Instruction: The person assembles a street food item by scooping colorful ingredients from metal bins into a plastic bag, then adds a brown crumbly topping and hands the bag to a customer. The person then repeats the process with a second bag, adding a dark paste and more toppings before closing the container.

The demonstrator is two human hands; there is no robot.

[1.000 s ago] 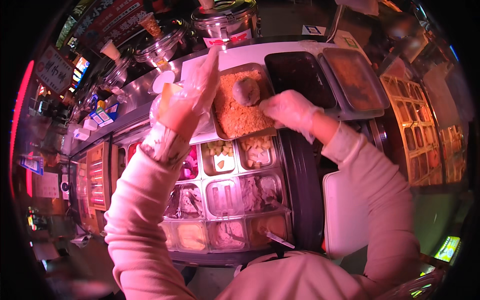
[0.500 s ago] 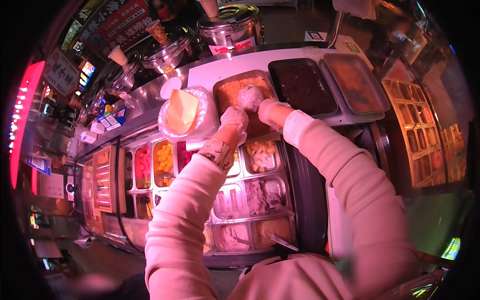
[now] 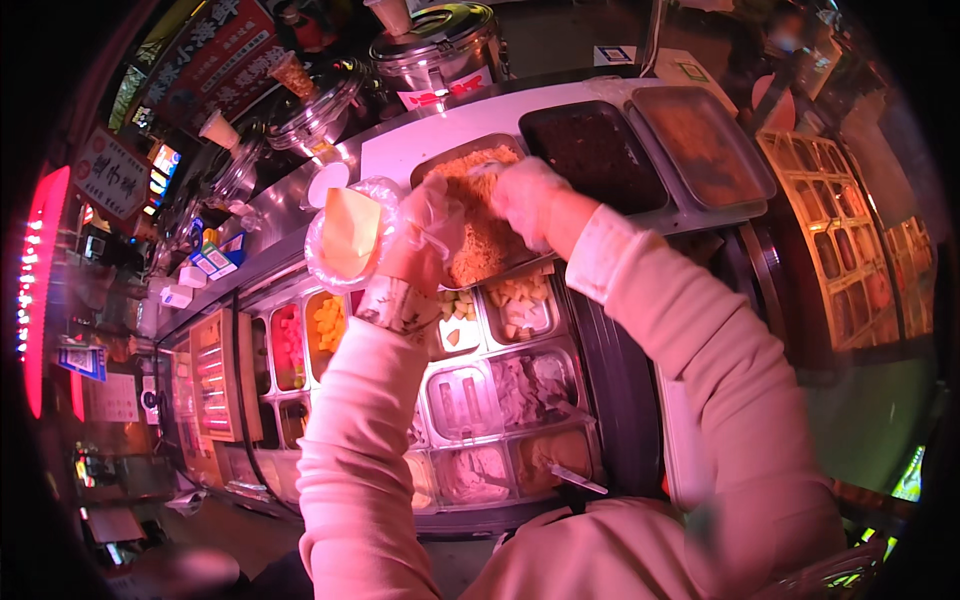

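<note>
Left hand (image 3: 425,235) grips bagged wrap (image 3: 350,235) open; right hand (image 3: 525,195) closed, pinching crumbs from tray (image 3: 490,225) beneath; keep bag close alongside.

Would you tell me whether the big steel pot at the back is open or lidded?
Lidded: a steel lid covers the pot, hiding its contents.

Night-time food stall under pink light, steel tabletop (image 3: 400,150) with rows of sunken ingredient trays (image 3: 500,400), large metal pot (image 3: 435,45) at the back, glowing red sign (image 3: 40,280) at left, wooden rack (image 3: 850,240) at right
</note>
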